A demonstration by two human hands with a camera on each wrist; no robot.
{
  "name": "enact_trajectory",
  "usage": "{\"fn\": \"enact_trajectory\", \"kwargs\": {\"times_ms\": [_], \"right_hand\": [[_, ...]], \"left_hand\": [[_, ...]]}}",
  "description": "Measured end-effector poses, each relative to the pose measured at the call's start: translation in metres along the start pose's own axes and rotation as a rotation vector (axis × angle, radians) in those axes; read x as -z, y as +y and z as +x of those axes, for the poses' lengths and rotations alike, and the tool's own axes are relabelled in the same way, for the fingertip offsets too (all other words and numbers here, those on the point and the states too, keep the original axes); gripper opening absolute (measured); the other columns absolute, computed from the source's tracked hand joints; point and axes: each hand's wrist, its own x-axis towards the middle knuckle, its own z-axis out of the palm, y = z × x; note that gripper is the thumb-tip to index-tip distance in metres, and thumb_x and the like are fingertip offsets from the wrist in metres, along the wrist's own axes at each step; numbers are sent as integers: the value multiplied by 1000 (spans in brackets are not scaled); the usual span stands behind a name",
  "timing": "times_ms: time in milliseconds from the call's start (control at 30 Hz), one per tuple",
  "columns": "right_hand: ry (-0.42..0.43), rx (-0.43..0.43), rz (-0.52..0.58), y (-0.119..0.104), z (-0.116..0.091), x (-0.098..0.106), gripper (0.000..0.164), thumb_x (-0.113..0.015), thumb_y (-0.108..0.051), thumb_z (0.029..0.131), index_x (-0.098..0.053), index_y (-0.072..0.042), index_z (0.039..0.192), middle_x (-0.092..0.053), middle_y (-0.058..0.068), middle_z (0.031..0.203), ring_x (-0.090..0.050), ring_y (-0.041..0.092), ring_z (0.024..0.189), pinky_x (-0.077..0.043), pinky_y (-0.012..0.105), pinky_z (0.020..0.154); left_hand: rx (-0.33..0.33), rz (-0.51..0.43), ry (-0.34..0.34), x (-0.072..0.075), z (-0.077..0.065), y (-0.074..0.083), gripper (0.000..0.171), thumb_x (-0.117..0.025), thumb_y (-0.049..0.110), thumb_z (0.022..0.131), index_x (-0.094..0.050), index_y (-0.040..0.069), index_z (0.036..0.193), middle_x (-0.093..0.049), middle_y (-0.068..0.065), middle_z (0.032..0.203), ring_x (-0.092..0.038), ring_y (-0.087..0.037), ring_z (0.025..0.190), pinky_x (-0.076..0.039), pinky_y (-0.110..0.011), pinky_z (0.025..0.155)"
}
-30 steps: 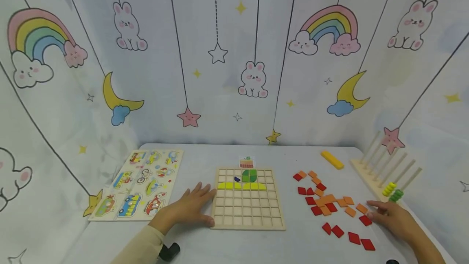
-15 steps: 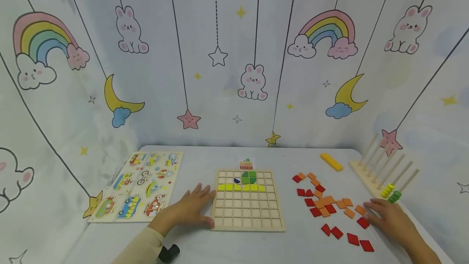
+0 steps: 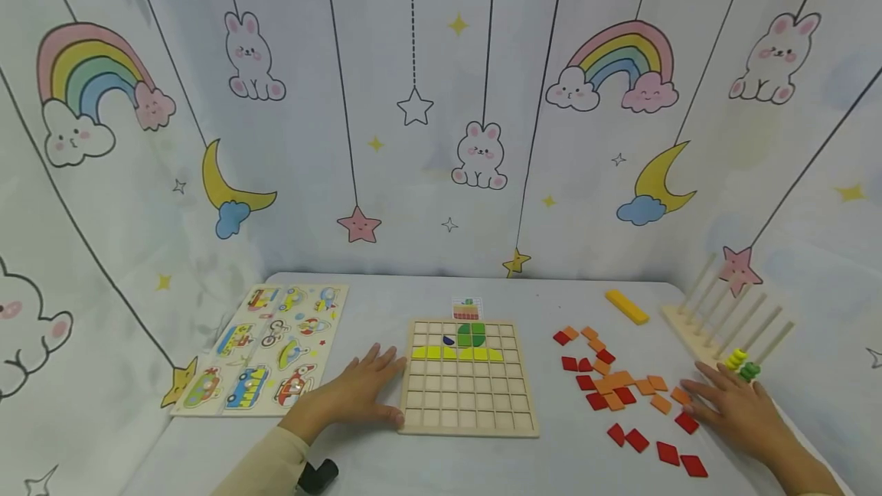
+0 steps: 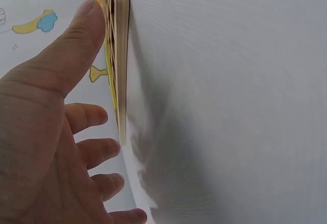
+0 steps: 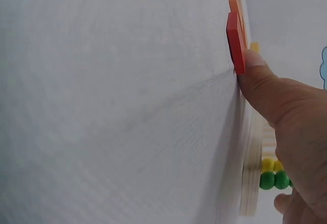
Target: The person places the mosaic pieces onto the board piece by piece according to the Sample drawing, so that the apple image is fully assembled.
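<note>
My left hand (image 3: 358,389) lies with spread fingers along the left edge of a wooden grid board (image 3: 468,396). In the left wrist view its thumb (image 4: 76,45) is beside the board's side. Yellow pieces (image 3: 448,354), green pieces (image 3: 472,334) and one dark blue piece (image 3: 449,341) sit in the board's upper cells. On the right, my right hand (image 3: 737,408) rests low over the table, its fingers loosely extended. In the right wrist view its thumb (image 5: 260,81) appears to touch a red tile (image 5: 236,43); nothing is gripped.
Loose orange tiles (image 3: 612,383) and red tiles (image 3: 667,453) are scattered right of the board. A peg stand (image 3: 692,331) with yellow and green beads is beyond the right hand. A yellow bar (image 3: 627,307), a picture card (image 3: 467,308) and a vehicle puzzle (image 3: 265,350) lie farther back.
My right hand's fingers have spread and reached slightly away from me, towards the bead stand. The left hand stays by the board. The head view has shifted slightly.
</note>
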Motion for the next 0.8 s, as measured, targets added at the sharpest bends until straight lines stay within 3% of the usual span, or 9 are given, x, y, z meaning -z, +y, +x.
{"fn": "enact_trajectory", "kwargs": {"times_ms": [233,500,800], "right_hand": [[-60,-74,111,8,8,-9,69,-69,-65,85,-70,-10,128,-42,36,146,-30,60,129,-14,92,90],[-30,-92,161,3,10,-7,59,-72,-58,86,-74,-11,121,-46,35,144,-32,60,127,-15,91,91],[-9,-89,109,0,8,-8,49,-74,-55,86,-77,-14,112,-55,32,138,-37,59,123,-29,86,88]], "left_hand": [[6,9,0,-1,2,0,101,-72,66,81,-38,12,158,-28,-18,166,-15,-48,153,-23,-70,118],[0,13,0,-3,4,-3,100,-73,65,81,-38,11,158,-28,-18,166,-16,-48,153,-24,-71,117],[-12,1,0,-6,5,-5,100,-73,65,81,-39,10,157,-28,-19,166,-15,-49,153,-24,-71,117]]}}
